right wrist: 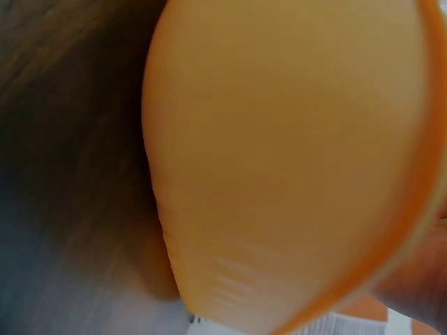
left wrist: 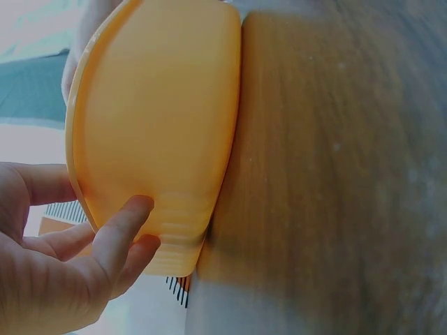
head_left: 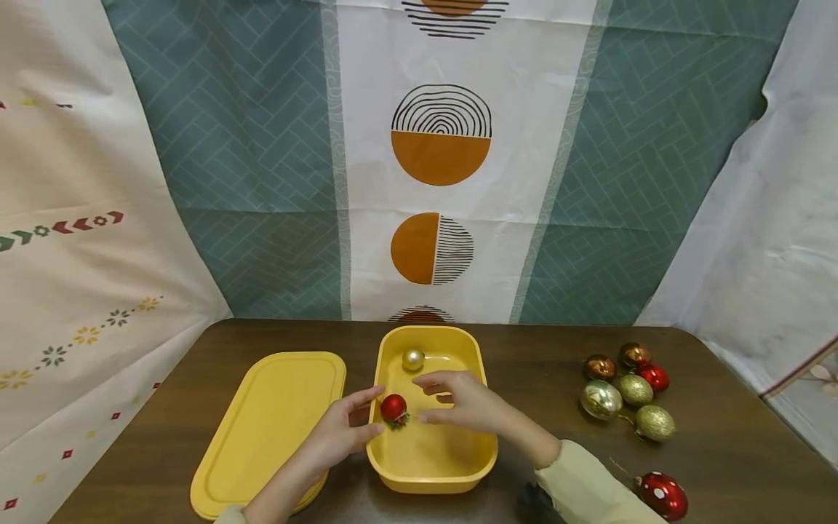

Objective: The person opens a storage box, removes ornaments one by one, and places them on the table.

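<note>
A yellow plastic box stands in the middle of the table. In it lie a red bauble with a green tuft and, towards the far end, a small gold bauble. My left hand holds the box's left wall: thumb and index finger reach over the rim, while other fingers rest against the outside. Over the box, right of the red bauble, my right hand hovers with thumb and fingers apart, nothing seen between them. The box wall fills most of the right wrist view.
A yellow lid lies flat left of the box. To the right sit several baubles: brown, red, silver-gold and glittery gold. A red white-dotted bauble lies nearer, beside the right sleeve. Patterned cloth hangs behind.
</note>
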Demonstrator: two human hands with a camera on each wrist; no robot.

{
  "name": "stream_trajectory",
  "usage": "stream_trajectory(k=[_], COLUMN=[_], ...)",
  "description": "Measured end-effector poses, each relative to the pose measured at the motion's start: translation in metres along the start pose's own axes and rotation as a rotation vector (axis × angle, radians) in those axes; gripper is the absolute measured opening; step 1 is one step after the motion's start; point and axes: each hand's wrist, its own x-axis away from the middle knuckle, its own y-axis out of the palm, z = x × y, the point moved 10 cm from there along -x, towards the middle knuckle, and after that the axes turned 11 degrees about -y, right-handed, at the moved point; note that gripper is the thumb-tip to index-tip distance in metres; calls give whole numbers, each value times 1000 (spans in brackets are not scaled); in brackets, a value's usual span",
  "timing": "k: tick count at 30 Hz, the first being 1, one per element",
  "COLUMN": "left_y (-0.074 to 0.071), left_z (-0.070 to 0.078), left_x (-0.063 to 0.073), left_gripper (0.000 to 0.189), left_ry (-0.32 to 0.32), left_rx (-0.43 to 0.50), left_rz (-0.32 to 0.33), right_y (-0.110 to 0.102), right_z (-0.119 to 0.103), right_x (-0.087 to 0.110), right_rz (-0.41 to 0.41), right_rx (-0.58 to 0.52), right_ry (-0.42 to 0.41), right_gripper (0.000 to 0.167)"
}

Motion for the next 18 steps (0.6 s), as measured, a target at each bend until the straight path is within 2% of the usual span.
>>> stream_trajectory(k=[8,18], left_y=[1,0], left_z=[-1,-1], left_x=[-1,-1], left_gripper=[57,56], left_ry=[-4,-9], left_rx=[14,-7], left_rz=[-12,2], right_y=[18,36], right_z=[13,20], right_x=[-16,-24], right_rz=[-54,-121], right_rx=[34,92], right_ry=[31,63], right_gripper=[53,58])
